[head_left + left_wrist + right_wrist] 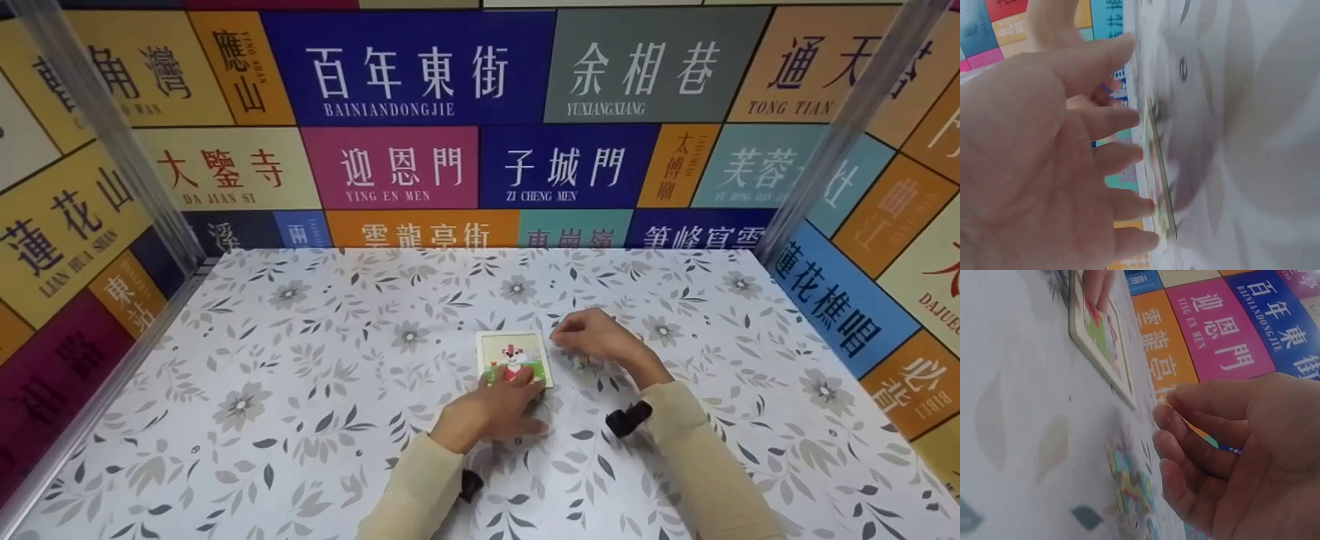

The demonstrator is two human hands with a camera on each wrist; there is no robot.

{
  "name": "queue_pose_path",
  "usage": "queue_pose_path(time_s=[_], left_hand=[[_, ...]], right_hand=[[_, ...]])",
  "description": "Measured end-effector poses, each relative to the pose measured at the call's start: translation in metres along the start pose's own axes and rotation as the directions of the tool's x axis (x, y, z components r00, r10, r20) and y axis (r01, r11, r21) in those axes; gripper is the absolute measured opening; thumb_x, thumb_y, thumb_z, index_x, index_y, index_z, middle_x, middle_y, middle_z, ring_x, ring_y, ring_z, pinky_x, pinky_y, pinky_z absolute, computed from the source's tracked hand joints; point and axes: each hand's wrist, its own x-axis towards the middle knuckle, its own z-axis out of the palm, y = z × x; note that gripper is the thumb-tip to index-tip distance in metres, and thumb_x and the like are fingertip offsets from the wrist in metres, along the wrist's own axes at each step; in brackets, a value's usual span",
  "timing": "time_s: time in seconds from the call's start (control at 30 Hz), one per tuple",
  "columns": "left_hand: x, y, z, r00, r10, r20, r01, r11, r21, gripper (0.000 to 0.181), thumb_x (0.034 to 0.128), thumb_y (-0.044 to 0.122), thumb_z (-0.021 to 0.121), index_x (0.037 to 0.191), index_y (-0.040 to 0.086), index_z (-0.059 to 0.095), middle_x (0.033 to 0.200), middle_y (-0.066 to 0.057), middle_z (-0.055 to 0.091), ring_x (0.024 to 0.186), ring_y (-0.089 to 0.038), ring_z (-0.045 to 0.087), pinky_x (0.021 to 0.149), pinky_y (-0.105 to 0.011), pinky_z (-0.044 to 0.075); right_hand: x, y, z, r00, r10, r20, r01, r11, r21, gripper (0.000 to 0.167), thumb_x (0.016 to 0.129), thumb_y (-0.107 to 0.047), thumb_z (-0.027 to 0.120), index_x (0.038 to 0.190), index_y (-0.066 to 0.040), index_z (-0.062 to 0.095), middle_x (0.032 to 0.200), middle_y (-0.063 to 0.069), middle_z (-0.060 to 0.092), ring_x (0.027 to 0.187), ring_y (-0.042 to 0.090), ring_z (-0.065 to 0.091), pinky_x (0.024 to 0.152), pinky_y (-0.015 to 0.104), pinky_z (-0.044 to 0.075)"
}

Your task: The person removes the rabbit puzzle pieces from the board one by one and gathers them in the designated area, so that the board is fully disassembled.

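Your picture puzzle board [1103,364] looks like smooth wood; your sleeves [701,457] are matt cloth; the table cover [337,360] looks smooth, the corner post [847,112] glossy, clear plastic.

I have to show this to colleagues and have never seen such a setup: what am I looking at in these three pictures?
There is no machine here: these are a person's two bare hands. The wide picture comes from a camera on the head; the other two come from one on each wrist, so they look tipped sideways. On the flowered table lie a framed board with a cartoon on it and, to its right, a few small coloured pieces. The left hand rests its fingers on the lower part of the board. The right hand is near the pieces, its fingers curled; I can see nothing held in it.
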Motion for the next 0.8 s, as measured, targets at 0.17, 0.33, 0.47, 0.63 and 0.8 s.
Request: queue_pose_path(time_s=[0.17, 0.33, 0.47, 0.63, 0.8], left_hand=[[0.005, 0.008, 0.005, 1.0, -0.019, -0.025, 0.02, 0.999, 0.028, 0.075, 0.0963, 0.049, 0.06, 0.16, 0.026, 0.028, 0.17, -0.002, 0.017, 0.156, -0.039, 0.011, 0.126, -0.055, 0.016], [0.001, 0.006, 0.007, 0.997, -0.076, -0.028, 0.078, 0.995, 0.062, 0.077, 0.0956, 0.05, 0.061, 0.16, 0.026, 0.026, 0.17, -0.002, 0.018, 0.157, -0.038, 0.009, 0.125, -0.058, 0.017], [-0.001, 0.008, 0.007, 0.996, -0.077, -0.049, 0.08, 0.995, 0.054, 0.077, 0.0954, 0.049, 0.062, 0.16, 0.024, 0.027, 0.17, -0.003, 0.019, 0.156, -0.039, 0.012, 0.124, -0.058, 0.019], [0.0, 0.012, 0.008, 0.992, -0.092, -0.08, 0.1, 0.991, 0.093, 0.076, 0.0952, 0.048, 0.063, 0.159, 0.023, 0.03, 0.169, -0.003, 0.02, 0.155, -0.038, 0.018, 0.124, -0.056, 0.024], [0.003, 0.016, 0.01, 0.986, -0.122, -0.111, 0.138, 0.979, 0.149, 0.076, 0.0951, 0.052, 0.06, 0.159, 0.021, 0.031, 0.168, -0.004, 0.025, 0.155, -0.036, 0.021, 0.123, -0.055, 0.025]], right_hand=[[0.01, -0.009, 0.006, 0.999, -0.015, 0.032, 0.016, 0.999, -0.029, 0.023, 0.1, -0.026, 0.062, 0.111, -0.01, 0.073, 0.11, 0.009, 0.073, 0.093, 0.017, 0.063, 0.077, 0.028, 0.049], [0.033, -0.021, 0.016, 0.986, -0.111, 0.125, 0.114, 0.993, -0.019, 0.024, 0.098, -0.023, 0.063, 0.115, -0.01, 0.074, 0.118, 0.011, 0.073, 0.103, 0.02, 0.064, 0.088, 0.034, 0.051], [0.044, -0.022, 0.022, 0.962, -0.133, 0.237, 0.146, 0.988, -0.039, 0.024, 0.098, -0.018, 0.063, 0.118, -0.01, 0.073, 0.123, 0.012, 0.072, 0.112, 0.024, 0.065, 0.098, 0.041, 0.052], [0.049, -0.02, 0.025, 0.959, -0.108, 0.263, 0.129, 0.989, -0.066, 0.022, 0.099, -0.015, 0.062, 0.115, -0.013, 0.075, 0.125, 0.009, 0.071, 0.119, 0.024, 0.063, 0.106, 0.044, 0.047], [0.049, -0.02, 0.024, 0.96, -0.093, 0.265, 0.105, 0.994, -0.033, 0.022, 0.098, -0.014, 0.061, 0.114, -0.015, 0.076, 0.125, 0.006, 0.071, 0.124, 0.024, 0.06, 0.111, 0.046, 0.043]])
